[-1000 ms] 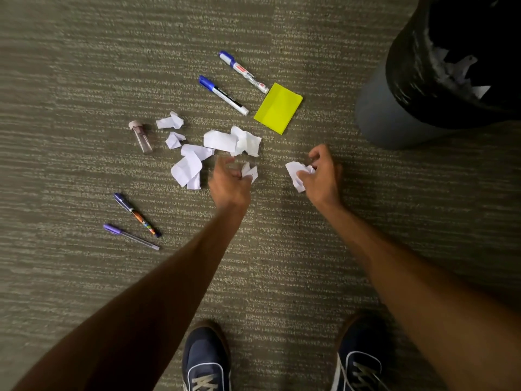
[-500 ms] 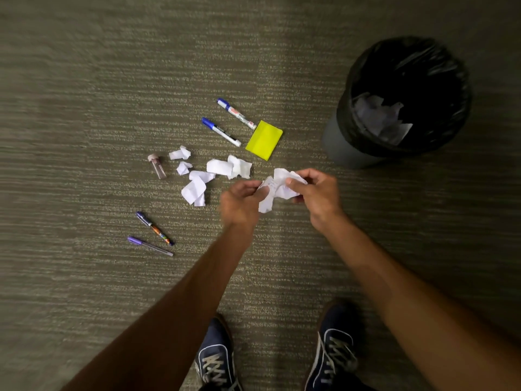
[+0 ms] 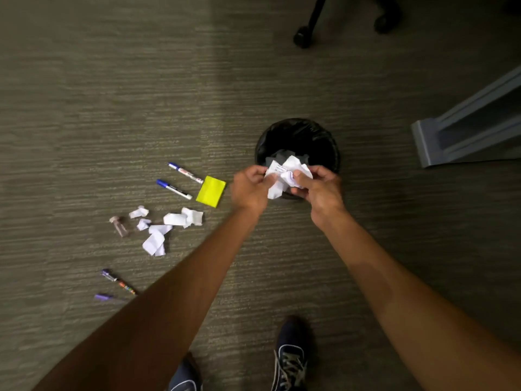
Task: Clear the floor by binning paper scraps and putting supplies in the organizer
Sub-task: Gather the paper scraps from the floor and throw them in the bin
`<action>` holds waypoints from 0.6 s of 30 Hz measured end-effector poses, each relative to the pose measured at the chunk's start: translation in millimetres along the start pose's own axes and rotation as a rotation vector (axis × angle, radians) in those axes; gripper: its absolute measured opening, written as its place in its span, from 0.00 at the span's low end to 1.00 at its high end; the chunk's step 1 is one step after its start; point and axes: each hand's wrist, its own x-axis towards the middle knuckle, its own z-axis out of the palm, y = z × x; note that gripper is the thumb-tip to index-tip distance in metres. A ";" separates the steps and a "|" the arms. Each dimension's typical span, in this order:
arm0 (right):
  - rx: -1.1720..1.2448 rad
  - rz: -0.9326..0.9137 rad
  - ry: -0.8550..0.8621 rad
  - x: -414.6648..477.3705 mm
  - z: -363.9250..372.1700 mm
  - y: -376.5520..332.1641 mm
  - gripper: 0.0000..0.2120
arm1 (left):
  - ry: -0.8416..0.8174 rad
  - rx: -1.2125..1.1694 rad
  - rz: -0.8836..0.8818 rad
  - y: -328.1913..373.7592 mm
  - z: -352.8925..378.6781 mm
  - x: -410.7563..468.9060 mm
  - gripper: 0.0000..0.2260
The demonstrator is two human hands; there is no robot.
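Note:
My left hand [image 3: 249, 189] and my right hand [image 3: 320, 189] together hold a bunch of crumpled white paper scraps [image 3: 286, 176] over the near rim of a black-lined bin [image 3: 296, 136], which has paper inside. On the carpet to the left lie several more white scraps [image 3: 169, 224]. Beside them are a yellow sticky-note pad [image 3: 211, 191], two blue-capped markers [image 3: 173, 189] [image 3: 184, 172], a small clear tube [image 3: 119, 225] and two purple pens [image 3: 118, 282] [image 3: 104, 297]. The organizer is not in view.
A grey furniture base [image 3: 462, 131] stands at the right. Chair casters [image 3: 303, 38] show at the top. My two dark blue shoes [image 3: 290, 359] are at the bottom edge of the carpet.
Both hands picked scraps off the floor, brought them together and rose to the right, over the bin. The view has pulled back, so the bin now appears farther away.

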 end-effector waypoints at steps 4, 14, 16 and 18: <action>-0.072 0.016 0.109 46.1 -13.6 -1.6 0.10 | 0.045 0.114 0.033 8.4 32.6 29.4 0.08; -0.252 0.106 0.139 106.8 -19.7 22.2 0.12 | 0.056 0.400 0.013 -10.1 68.6 77.0 0.11; -0.308 0.110 0.113 106.5 -17.2 21.7 0.13 | 0.051 0.424 -0.008 -11.5 71.8 78.5 0.11; -0.367 0.096 0.109 105.5 -16.4 20.4 0.13 | 0.033 0.444 -0.021 -12.4 72.5 77.4 0.12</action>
